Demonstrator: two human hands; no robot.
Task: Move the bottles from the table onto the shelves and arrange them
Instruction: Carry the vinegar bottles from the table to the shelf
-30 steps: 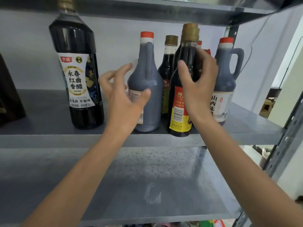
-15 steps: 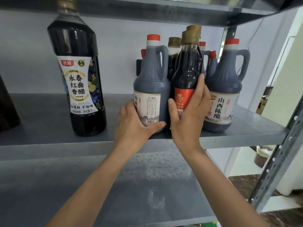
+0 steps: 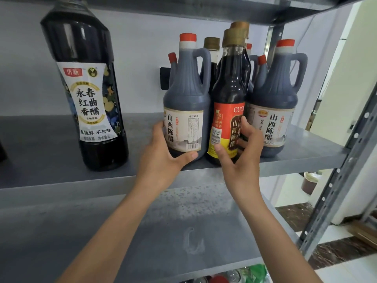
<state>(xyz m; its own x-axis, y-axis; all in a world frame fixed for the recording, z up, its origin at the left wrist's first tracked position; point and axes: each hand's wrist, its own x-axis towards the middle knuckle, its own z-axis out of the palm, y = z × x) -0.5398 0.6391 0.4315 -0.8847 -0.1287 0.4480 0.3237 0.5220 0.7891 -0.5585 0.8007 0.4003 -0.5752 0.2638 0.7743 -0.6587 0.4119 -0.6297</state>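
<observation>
The bottles (image 3: pixel 212 44) that the head camera shows stand upright in a tight group on the shelf (image 3: pixel 51 144), directly in front of both hands and a little above the wrists. No table is visible here.

The left hand (image 3: pixel 163 158) grips the grey jug (image 3: pixel 186 94) low on its body. The fingers go round the jug's left side and the thumb lies across the front, under the white label. The right hand (image 3: pixel 240 158) grips the glass bottle (image 3: pixel 230 94) with the red and yellow label, also near the base. Its thumb presses on the front of the label and its fingers curl round the right side. So each hand is closed on its own bottle, and the two hands are close to each other but do not touch.

The jug and the glass bottle stand side by side, touching or nearly so, with their long axes vertical. Both are at the front edge of the shelf, nearer to the hands than the rest of the group. A second grey jug (image 3: pixel 275 94) stands just to the right of the right hand, against its fingers as far as I can tell. A tall dark bottle (image 3: pixel 85 78) stands alone, well to the left of the left hand.

I think the person is now arranging the front row. The next move probably needs a small push away from the hands, or a small turn of the labels. There is little free space behind. Below the forearms lies a lower shelf (image 3: pixel 142 231).
</observation>
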